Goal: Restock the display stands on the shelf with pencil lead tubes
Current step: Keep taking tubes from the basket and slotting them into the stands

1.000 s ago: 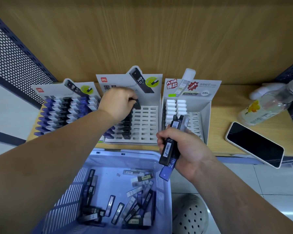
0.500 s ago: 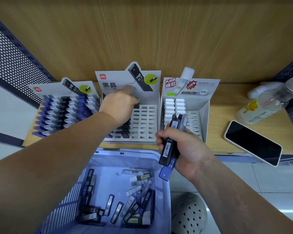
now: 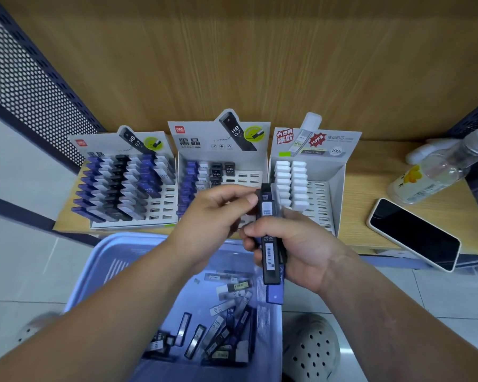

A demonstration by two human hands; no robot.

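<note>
**Left hand back off the stand, going for the next tube**

Left hand [image 3: 218, 213] has pulled away from the middle white cardboard display stand [image 3: 218, 139] & swung back to the right hand [image 3: 295, 249], just above the pale blue plastic basket [image 3: 108, 260]. Reads as one tube slotted, next one coming up.

Right hand hasn't budged: fingers [image 3: 253, 231] wrapped round a bundle of black and blue pencil lead tubes [image 3: 271, 260], held upright in front of the stands. Left thumb & forefinger sit against the top of the tallest black tube [image 3: 266, 202] in that bundle, other fingers curled in. Firm pinch or not, can't tell.

Mid stand shows plenty of open slots on its right side, so lots left to do. More loose lead tubes [image 3: 221, 315] lie in the basket.
</note>
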